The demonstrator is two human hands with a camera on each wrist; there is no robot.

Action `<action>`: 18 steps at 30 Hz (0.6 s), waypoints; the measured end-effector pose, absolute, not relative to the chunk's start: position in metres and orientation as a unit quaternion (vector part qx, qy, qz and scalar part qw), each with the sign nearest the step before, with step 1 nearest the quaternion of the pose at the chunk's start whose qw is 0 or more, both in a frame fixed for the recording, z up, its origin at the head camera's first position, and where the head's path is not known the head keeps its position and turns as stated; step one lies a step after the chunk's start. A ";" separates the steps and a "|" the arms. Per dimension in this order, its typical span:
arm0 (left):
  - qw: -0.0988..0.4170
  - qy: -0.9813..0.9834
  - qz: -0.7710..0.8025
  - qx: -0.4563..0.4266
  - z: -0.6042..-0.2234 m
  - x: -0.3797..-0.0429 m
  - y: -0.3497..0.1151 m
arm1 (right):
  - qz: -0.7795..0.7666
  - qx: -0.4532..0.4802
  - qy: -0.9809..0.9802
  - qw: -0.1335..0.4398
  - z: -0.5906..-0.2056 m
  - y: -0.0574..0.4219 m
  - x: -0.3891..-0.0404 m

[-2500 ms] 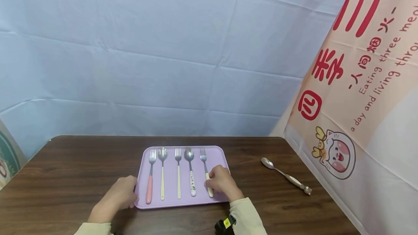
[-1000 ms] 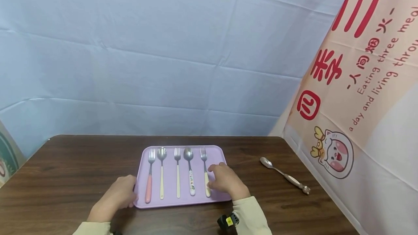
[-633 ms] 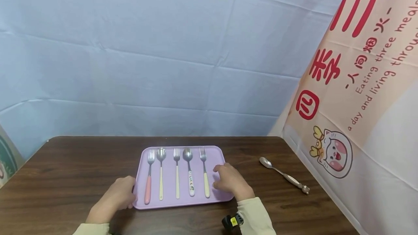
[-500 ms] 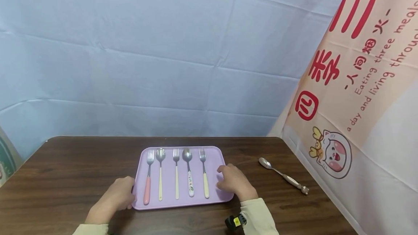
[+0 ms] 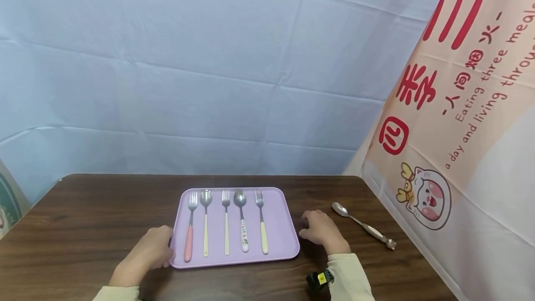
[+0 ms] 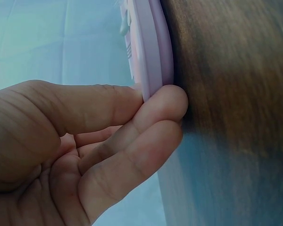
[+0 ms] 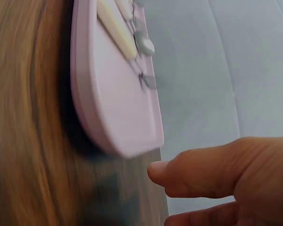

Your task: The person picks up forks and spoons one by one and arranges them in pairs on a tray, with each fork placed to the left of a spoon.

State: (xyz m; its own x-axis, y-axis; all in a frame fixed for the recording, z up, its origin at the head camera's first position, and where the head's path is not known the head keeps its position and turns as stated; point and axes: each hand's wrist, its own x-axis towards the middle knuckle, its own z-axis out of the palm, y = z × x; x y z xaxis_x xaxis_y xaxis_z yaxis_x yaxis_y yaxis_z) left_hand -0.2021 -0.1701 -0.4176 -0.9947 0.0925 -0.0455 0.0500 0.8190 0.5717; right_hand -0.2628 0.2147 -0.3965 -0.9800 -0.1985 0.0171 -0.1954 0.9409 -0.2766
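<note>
A lilac tray [image 5: 277, 226] lies on the table with a row of cutlery on it. From left to right come a pink-handled fork [image 5: 189, 240], a cream-handled spoon [image 5: 205, 233], a cream-handled fork [image 5: 226, 233], a spoon with a patterned white handle [image 5: 244, 233] and a fork with a pale yellow handle [image 5: 263, 236]. At the tray's left edge my left hand [image 5: 152, 247] pinches the rim between thumb and fingers [image 6: 153, 146]. My right hand [image 5: 323, 232] is just off the tray's right edge, holding nothing, fingers loosely bent. Further right lies a loose spoon [image 5: 363, 224].
The dark wooden table [image 5: 104, 212] extends around the tray. A pale blue cloth [image 5: 209, 82] hangs behind it, and a printed cloth [image 5: 480, 152] hangs along the right side.
My right hand held the pale-yellow-handled fork, let it go on the tray, and moved right past the tray's edge. The left hand has kept its place at the tray.
</note>
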 end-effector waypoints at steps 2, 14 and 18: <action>0.036 0.953 0.297 0.036 -0.418 -0.202 -0.170 | -0.134 -0.096 0.986 0.000 -0.396 0.222 -0.264; 0.039 0.952 0.301 0.034 -0.418 -0.202 -0.170 | -0.116 -0.078 0.990 -0.025 -0.394 0.260 -0.265; 0.041 0.952 0.302 0.033 -0.417 -0.202 -0.170 | -0.120 -0.056 0.991 -0.011 -0.392 0.271 -0.266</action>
